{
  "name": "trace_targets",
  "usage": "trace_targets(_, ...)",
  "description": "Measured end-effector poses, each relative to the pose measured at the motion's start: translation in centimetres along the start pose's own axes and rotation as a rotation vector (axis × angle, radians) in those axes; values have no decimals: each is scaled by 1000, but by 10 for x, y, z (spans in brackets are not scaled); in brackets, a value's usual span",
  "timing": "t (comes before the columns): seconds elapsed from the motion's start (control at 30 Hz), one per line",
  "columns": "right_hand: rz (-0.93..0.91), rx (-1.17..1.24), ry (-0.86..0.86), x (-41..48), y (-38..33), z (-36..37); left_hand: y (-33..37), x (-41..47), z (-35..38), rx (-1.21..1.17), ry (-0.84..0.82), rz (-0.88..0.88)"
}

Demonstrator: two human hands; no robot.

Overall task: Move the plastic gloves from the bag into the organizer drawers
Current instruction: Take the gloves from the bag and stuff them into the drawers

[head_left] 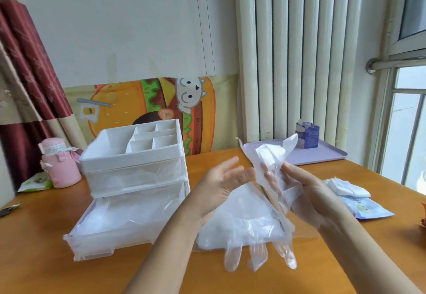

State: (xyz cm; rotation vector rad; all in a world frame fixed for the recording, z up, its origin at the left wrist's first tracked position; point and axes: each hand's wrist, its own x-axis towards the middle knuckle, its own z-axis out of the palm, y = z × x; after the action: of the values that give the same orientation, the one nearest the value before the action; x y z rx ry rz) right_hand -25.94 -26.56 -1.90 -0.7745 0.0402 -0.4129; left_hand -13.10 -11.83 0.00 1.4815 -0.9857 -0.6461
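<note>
**Head view: gloves held over the pile, lower drawer waiting open**

Head camera looks down on a wooden table (41,236). At nine o'clock from the hands stands the white organizer (133,153), its lower drawer (99,231) pulled out toward the person and already lined with filmy plastic, probably left open to receive the next batch. Under the hands, at six o'clock, lies a pile of plastic gloves (239,222), clear glove fingers trailing toward the near edge. The bag (366,210) seems to be the flat blue packet at three o'clock, though that is a guess.

The right hand (306,192) is partly closed, pinching a crumpled clear glove (272,157) that rises toward twelve o'clock, likely to separate it from the rest. The left hand (221,187) is spread wide, palm facing the right, gripping nothing; whether its fingertips touch the film I cannot tell.
</note>
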Motion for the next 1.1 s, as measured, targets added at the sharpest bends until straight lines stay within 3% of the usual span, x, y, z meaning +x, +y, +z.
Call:
trace_targets(0.1, 46, 3, -74, 3, 12, 3, -8, -4, -6, -193, -24, -22)
trace_targets(0.2, 101, 48, -92, 3, 25, 5, -11, -10, -23, -303, 71, 49)
trace_targets(0.33, 151, 81, -49, 6, 37, 13, -1, -27, -57, -182, 117, 193)
trace_targets(0.43, 159, 96, -56, 8, 44, 30, -6, -33, -74, -17, -16, 120)
trace_targets(0.57, 149, 31, -89, 16, 59, 63, -13, -40, -90, -82, -198, 102)
trace_targets(0.77, 95, -87, -172, 35, 64, 114, -2, -53, -134, -346, 58, 101)
trace_targets(0.83, 53, -210, -147, 45, 68, 123, 3, -61, -152, -321, 191, 76)
trace_targets(0.93, -5, -516, -105, 63, 81, 125, 3, -69, -180, -21, 364, 25)
trace_targets(1.1, -160, -1216, 116, 87, 109, 118, -14, -72, -216, 432, 498, -157)
